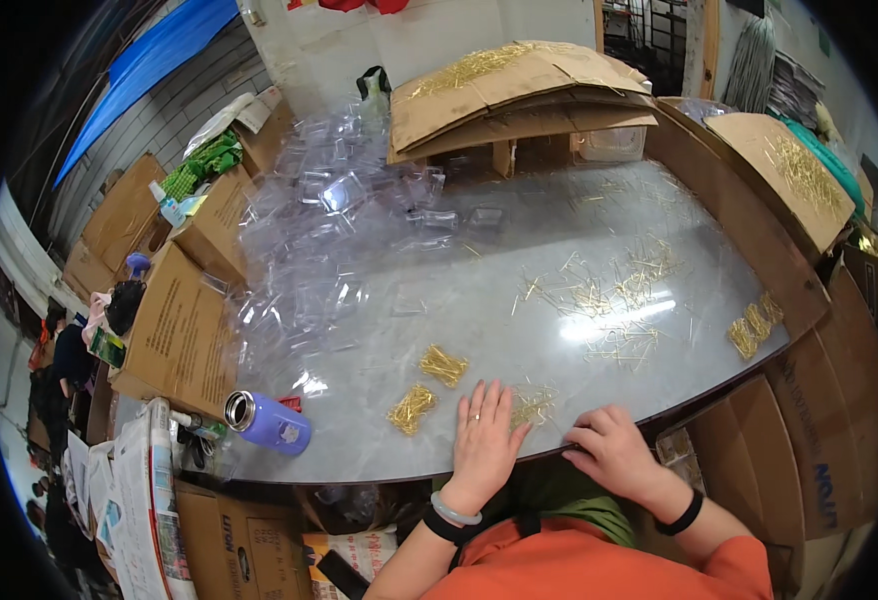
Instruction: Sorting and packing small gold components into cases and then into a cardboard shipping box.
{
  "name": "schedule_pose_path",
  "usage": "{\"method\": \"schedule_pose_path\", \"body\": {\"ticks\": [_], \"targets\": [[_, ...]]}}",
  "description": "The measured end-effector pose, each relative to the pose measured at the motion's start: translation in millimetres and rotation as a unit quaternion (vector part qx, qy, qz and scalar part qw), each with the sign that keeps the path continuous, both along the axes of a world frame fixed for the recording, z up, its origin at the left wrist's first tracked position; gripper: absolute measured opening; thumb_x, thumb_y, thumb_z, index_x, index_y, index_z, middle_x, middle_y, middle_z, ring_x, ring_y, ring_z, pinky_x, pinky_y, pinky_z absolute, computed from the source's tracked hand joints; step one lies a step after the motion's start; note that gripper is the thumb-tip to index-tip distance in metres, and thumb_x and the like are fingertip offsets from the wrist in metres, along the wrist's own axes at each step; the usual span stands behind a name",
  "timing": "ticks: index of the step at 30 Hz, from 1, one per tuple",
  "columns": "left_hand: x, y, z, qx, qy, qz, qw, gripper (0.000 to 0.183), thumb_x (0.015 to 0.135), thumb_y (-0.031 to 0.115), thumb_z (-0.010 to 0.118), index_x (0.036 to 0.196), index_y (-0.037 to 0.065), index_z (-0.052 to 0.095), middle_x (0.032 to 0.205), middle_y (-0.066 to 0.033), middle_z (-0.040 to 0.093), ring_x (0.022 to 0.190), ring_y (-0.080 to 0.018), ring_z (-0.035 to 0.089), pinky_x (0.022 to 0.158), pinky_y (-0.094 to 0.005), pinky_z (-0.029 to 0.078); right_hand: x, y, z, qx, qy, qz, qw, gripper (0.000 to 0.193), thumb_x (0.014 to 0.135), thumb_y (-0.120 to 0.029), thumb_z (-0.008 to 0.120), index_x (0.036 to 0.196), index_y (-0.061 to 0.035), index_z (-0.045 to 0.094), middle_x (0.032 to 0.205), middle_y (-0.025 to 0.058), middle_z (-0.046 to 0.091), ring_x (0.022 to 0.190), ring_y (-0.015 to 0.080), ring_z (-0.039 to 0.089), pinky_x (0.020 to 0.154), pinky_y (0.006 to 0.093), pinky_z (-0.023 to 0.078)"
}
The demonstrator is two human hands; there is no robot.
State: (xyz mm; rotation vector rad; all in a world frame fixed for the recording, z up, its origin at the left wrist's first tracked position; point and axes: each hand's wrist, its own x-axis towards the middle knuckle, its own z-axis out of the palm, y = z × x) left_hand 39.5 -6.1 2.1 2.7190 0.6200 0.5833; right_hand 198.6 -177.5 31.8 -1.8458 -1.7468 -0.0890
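Observation:
My left hand (485, 424) lies on the grey tabletop near its front edge, fingers stretched out, a ring on one finger. Beside its thumb is a small loose heap of gold wire pieces (533, 405). Just left of that hand sit two gold wire bundles, the farther bundle (444, 366) and the nearer bundle (412, 409). My right hand (607, 447) rests at the table's front edge, right of the loose heap. Its fingers are half bent with the tips apart, and I see nothing between them.
Scattered gold wires (624, 290) cover the table's right middle. Clear plastic boxes (309, 220) pile up at the left. A purple bottle (271, 422) stands uncapped at the front left. More gold bundles (756, 325) lie at the right edge. A cardboard shelf (519, 95) stands behind.

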Motion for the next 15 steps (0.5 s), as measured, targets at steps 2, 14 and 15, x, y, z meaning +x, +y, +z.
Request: {"method": "schedule_pose_path", "body": {"ticks": [2, 14, 15], "targets": [[3, 0, 0, 0.0, 0.004, -0.005, 1.0, 0.057, 0.098, 0.026, 0.063, 0.142, -0.005, 0.046, 0.151, -0.0234, 0.043, 0.142, -0.0423, 0.038, 0.119, -0.0557, 0.026, -18, 4, -17, 0.036, -0.019, -0.05, 0.998, 0.028, 0.079, -0.018, 0.079, 0.104, -0.0133, 0.067, 0.1, 0.0043, 0.06, 0.095, 0.0266, 0.057, 0.084, 0.0411, 0.045], [-8, 9, 14, -0.028, 0.029, -0.114, 0.993, 0.074, 0.093, 0.037, 0.068, 0.149, -0.001, 0.041, 0.153, -0.0182, 0.043, 0.145, -0.0419, 0.032, 0.121, -0.0557, 0.022, -21, 17, -32, 0.074, 0.039, -0.013, 0.996, 0.021, 0.079, -0.008, 0.07, 0.098, -0.0142, 0.073, 0.098, -0.0002, 0.065, 0.093, 0.0234, 0.059, 0.084, 0.0387, 0.047], [-8, 8, 13, -0.025, 0.03, -0.114, 0.993, 0.076, 0.092, 0.039, 0.069, 0.15, 0.0, 0.041, 0.152, -0.0177, 0.044, 0.146, -0.0416, 0.032, 0.121, -0.0557, 0.022, -19, 17, -34, 0.069, 0.05, -0.018, 0.996, 0.023, 0.079, -0.008, 0.071, 0.101, -0.0131, 0.072, 0.1, 0.0012, 0.065, 0.093, 0.0247, 0.059, 0.084, 0.0397, 0.047]]}}
